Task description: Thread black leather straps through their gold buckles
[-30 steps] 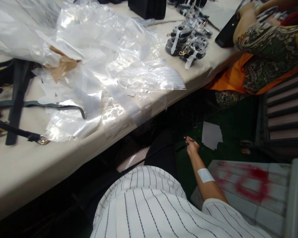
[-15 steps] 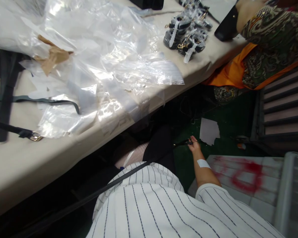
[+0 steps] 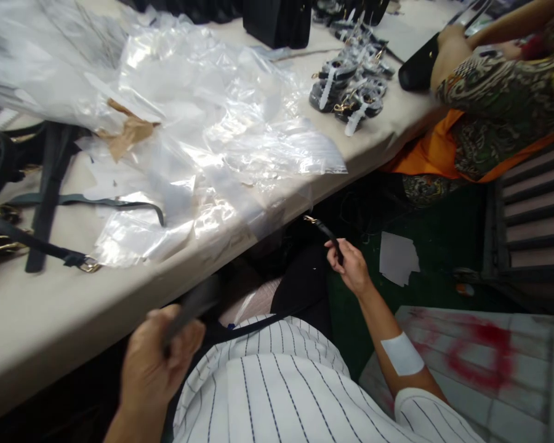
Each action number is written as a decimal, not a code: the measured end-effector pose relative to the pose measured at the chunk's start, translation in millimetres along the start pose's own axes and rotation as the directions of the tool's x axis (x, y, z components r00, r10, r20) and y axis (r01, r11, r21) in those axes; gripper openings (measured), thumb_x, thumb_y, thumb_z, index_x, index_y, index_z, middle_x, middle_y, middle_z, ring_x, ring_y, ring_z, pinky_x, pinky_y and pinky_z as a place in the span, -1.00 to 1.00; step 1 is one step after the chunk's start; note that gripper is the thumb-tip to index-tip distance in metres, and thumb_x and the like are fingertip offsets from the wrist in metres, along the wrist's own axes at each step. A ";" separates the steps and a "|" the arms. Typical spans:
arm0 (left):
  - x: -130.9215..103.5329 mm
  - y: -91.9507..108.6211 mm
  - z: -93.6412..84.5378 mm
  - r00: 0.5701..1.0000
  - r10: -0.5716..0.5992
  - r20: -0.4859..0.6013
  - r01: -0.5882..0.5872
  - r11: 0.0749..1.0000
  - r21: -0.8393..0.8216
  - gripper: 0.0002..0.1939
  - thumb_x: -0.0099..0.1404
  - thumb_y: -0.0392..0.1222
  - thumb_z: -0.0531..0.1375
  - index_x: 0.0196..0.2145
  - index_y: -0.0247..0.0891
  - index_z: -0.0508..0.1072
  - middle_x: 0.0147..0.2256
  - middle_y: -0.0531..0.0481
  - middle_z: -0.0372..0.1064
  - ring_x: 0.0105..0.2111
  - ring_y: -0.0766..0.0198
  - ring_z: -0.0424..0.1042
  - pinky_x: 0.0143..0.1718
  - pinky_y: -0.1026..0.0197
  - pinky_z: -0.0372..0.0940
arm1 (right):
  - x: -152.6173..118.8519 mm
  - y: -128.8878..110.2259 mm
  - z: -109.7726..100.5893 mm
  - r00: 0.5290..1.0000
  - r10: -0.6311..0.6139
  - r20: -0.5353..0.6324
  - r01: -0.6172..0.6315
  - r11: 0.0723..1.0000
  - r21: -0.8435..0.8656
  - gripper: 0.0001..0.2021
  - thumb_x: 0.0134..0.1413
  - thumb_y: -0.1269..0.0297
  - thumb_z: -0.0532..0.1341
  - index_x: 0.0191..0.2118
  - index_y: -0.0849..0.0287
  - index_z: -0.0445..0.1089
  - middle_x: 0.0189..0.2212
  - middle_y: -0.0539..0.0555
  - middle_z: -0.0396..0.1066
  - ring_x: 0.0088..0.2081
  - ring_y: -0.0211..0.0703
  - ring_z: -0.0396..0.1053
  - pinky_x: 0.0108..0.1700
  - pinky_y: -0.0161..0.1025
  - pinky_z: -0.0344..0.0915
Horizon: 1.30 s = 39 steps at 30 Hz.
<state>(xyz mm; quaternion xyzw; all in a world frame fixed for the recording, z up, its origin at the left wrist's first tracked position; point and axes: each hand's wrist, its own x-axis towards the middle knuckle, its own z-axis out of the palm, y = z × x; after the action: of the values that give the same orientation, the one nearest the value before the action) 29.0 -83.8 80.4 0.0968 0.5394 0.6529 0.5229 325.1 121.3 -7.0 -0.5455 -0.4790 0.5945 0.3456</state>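
Note:
A long black strap (image 3: pixel 258 326) hangs in a curve across my lap, in front of the striped shirt. My left hand (image 3: pixel 159 354), at the lower left below the table edge, is closed around a blurred part of the strap. Right of my lap, my right hand (image 3: pixel 348 264) is closed on the other end, with a gold clasp (image 3: pixel 310 219) sticking out beyond the fingers towards the table edge. Another black strap with a gold buckle (image 3: pixel 88 264) lies on the table at the left.
Clear plastic bags (image 3: pixel 203 123) and torn brown paper (image 3: pixel 128 130) cover the cream table (image 3: pixel 41 314). Wrapped strap coils (image 3: pixel 335 83) and black bags (image 3: pixel 277 21) stand behind. At the right, a person's hand (image 3: pixel 450 55) holds a black item. A white crate (image 3: pixel 480 351) stands at my right.
My left hand has come into view at the lower left with the strap. My right hand has come closer, its clasp end now raised towards the table. The view has shifted slightly.

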 end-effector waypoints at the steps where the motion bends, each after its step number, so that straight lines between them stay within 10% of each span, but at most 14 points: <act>1: 7.1 -12.0 9.0 0.998 -0.043 0.040 0.044 0.999 -0.016 -0.51 0.29 0.05 0.14 -0.68 -0.27 0.24 -0.80 0.19 -0.06 -0.77 0.49 -0.04 -0.70 0.37 -0.02 | -7.3 -11.1 17.8 0.996 -0.010 0.091 0.008 1.000 0.017 -0.56 0.17 -0.12 0.10 -0.23 0.21 0.42 -0.65 -0.05 0.26 -0.69 -0.41 -0.06 -0.66 -0.38 -0.13; 6: 27.1 -63.9 39.3 0.926 -0.213 0.312 0.242 0.969 -0.056 -0.63 0.24 0.03 0.21 -0.10 -0.26 0.43 -0.79 0.30 -0.07 -0.80 0.54 -0.22 -0.76 0.41 -0.22 | -41.3 -33.3 90.0 0.891 -0.053 0.450 -0.014 0.990 0.144 -0.64 0.23 -0.04 0.09 -0.27 0.19 0.40 -0.67 -0.08 0.19 -0.67 -0.39 -0.03 -0.65 -0.38 -0.17; 13: 20.7 -72.6 25.5 0.966 -0.139 0.217 0.135 0.990 0.033 -0.42 0.23 0.09 0.22 0.10 -0.29 0.35 -0.67 0.20 0.19 -0.78 0.55 -0.03 -0.76 0.41 -0.14 | -70.1 -9.0 144.7 0.745 0.011 0.667 0.003 1.000 -0.020 -0.64 0.18 -0.01 0.17 -0.37 0.20 0.46 -0.65 -0.06 0.22 -0.64 -0.36 0.11 -0.61 -0.37 0.03; 16: 19.2 -72.4 18.7 0.990 -0.088 0.113 0.083 0.995 0.047 -0.53 0.29 0.12 0.13 -0.06 -0.32 0.46 -0.67 0.13 0.26 -0.78 0.54 0.01 -0.75 0.40 -0.17 | -78.4 0.0 151.4 0.767 -0.030 0.641 0.118 0.988 -0.095 -0.68 0.20 0.04 0.15 -0.35 0.16 0.50 -0.60 -0.01 0.32 -0.57 -0.27 0.25 -0.53 -0.31 0.23; 21: 21.3 -76.9 9.2 0.999 -0.037 0.030 0.037 0.999 -0.006 -0.60 0.27 0.11 0.16 -0.19 -0.31 0.49 -0.75 0.24 0.07 -0.79 0.54 -0.07 -0.73 0.39 -0.15 | -84.7 -14.1 139.1 0.724 -0.290 0.626 0.472 0.870 -0.144 -0.57 0.13 0.24 0.26 0.14 -0.03 0.33 0.08 0.11 0.32 0.05 -0.01 0.31 0.09 -0.03 0.32; 25: 21.5 -78.2 7.0 0.999 -0.045 0.003 0.045 0.996 0.075 -0.58 0.22 0.14 0.19 -0.26 -0.31 0.51 -0.69 0.17 0.18 -0.75 0.53 0.01 -0.72 0.38 -0.14 | -87.9 -33.6 138.6 0.642 -0.245 0.726 0.413 0.909 -0.059 -0.56 0.15 0.27 0.25 0.16 -0.05 0.30 0.08 0.12 0.30 -0.11 -0.12 0.39 -0.11 -0.14 0.45; 30: 18.1 -68.8 6.2 0.998 -0.006 0.064 -0.009 0.972 0.237 -0.56 0.25 0.14 0.15 -0.21 -0.31 0.56 -0.60 0.07 0.32 -0.68 0.45 0.14 -0.64 0.33 0.03 | -90.1 -44.3 147.0 0.563 -0.351 0.749 0.409 0.905 0.117 -0.88 0.17 0.28 0.24 -0.22 0.03 0.53 -0.11 0.10 0.45 0.02 0.02 0.35 0.11 0.03 0.32; 34: 14.1 -51.2 -1.8 0.987 0.155 0.040 -0.158 0.905 0.394 -0.65 0.31 0.04 0.13 -0.20 -0.25 0.58 -0.35 -0.05 0.48 -0.34 0.26 0.40 -0.25 0.23 0.27 | -89.9 -54.3 138.4 0.653 -0.279 0.704 0.076 0.949 0.305 -0.84 0.26 0.18 0.13 -0.28 0.09 0.40 -0.32 0.11 0.48 -0.32 -0.10 0.46 -0.22 -0.08 0.46; 39: 6.3 -27.0 -13.1 0.955 0.296 -0.037 -0.241 0.840 0.486 -0.72 0.32 -0.04 0.14 -0.18 -0.19 0.59 -0.23 -0.03 0.34 -0.26 0.30 0.33 -0.17 0.26 0.21 | -80.1 -66.7 137.0 0.848 -0.109 0.519 -0.072 0.946 0.317 -0.88 0.21 0.19 0.19 -0.17 0.06 0.34 -0.60 -0.08 0.28 -0.73 -0.42 -0.05 -0.68 -0.38 0.11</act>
<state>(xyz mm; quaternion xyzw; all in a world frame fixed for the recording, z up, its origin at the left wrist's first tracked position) 32.8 -90.3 50.6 0.2606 0.6924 0.5712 0.3555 196.7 40.3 74.2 -0.2915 -0.4565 0.7887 0.2908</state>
